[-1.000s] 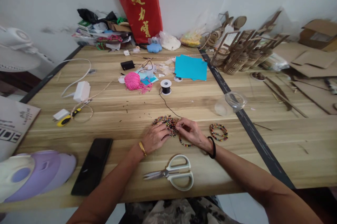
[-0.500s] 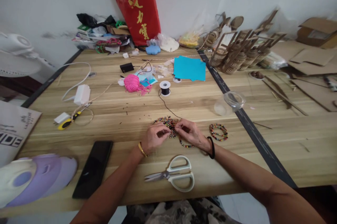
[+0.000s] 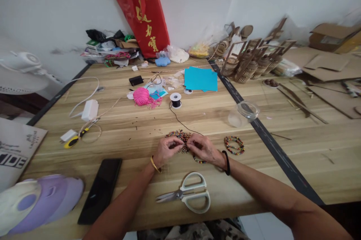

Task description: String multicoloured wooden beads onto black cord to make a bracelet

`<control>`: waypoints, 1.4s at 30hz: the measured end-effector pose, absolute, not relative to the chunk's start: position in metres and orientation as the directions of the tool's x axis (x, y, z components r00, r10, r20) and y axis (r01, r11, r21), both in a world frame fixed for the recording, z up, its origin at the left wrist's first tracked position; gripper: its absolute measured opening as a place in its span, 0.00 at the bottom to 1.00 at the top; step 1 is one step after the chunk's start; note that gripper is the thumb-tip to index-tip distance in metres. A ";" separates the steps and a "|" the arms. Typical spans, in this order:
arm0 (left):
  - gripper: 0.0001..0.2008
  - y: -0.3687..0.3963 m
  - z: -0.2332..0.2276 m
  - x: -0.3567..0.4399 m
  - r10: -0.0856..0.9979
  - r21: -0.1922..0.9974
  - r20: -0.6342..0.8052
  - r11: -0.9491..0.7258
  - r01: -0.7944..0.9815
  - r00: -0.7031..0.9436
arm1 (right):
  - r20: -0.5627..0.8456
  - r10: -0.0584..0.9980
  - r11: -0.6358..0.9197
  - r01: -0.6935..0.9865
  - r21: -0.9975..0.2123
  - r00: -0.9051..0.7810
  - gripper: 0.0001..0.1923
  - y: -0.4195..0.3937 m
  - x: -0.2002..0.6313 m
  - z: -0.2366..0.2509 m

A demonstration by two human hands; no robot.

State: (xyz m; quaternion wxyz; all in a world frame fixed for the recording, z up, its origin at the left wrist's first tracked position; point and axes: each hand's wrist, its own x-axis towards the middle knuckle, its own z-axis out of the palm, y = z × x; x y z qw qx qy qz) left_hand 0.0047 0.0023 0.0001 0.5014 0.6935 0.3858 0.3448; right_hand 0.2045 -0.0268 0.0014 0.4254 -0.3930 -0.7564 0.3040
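Note:
My left hand [image 3: 166, 149] is closed in a pinch at the left of a pile of small multicoloured beads [image 3: 180, 134]; what its fingertips hold is too small to make out. My right hand [image 3: 203, 147] pinches a thin black cord [image 3: 183, 123], which runs to it from a white spool of black cord [image 3: 175, 101]. Below the right palm curves a short string of beads [image 3: 199, 160], partly hidden by the hand. The two sets of fingertips are close together over the beads. Right of them lies a coiled bead bracelet [image 3: 234, 145].
White-handled scissors [image 3: 187, 193] lie in front of my wrists, with a black phone [image 3: 100, 191] to their left. Farther back are pink yarn [image 3: 141, 96], blue sheets [image 3: 200, 79] and a clear jar [image 3: 244, 113]. A yellow cutter [image 3: 76, 138] lies at left.
The camera view has tilted up slightly, so everything sits lower in the picture. Both hands keep their pinch over the beads, with only slight finger movement.

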 end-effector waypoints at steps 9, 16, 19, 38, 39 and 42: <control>0.07 0.002 0.001 0.006 0.872 0.956 0.107 -0.222 0.191 0.477 | 0.412 0.846 0.518 0.343 -0.783 -0.338 0.12 -0.028 0.205 0.001; 0.08 0.002 -0.001 0.006 0.876 0.961 0.092 -0.203 0.190 0.473 | 0.408 0.849 0.513 0.336 -0.790 -0.336 0.11 -0.028 0.204 -0.002; 0.08 0.002 -0.001 0.006 0.876 0.963 0.090 -0.198 0.184 0.473 | 0.416 0.846 0.519 0.334 -0.787 -0.333 0.11 -0.027 0.204 -0.003; 0.07 0.003 0.002 0.004 0.894 0.967 0.073 -0.171 0.188 0.441 | 0.429 0.833 0.539 0.337 -0.772 -0.349 0.09 -0.026 0.204 -0.003; 0.07 0.003 0.002 0.003 0.892 0.967 0.072 -0.173 0.190 0.446 | 0.429 0.832 0.540 0.337 -0.771 -0.353 0.10 -0.026 0.204 -0.003; 0.06 0.003 0.001 0.004 0.886 0.962 0.084 -0.191 0.193 0.457 | 0.428 0.827 0.546 0.337 -0.767 -0.364 0.11 -0.026 0.205 -0.003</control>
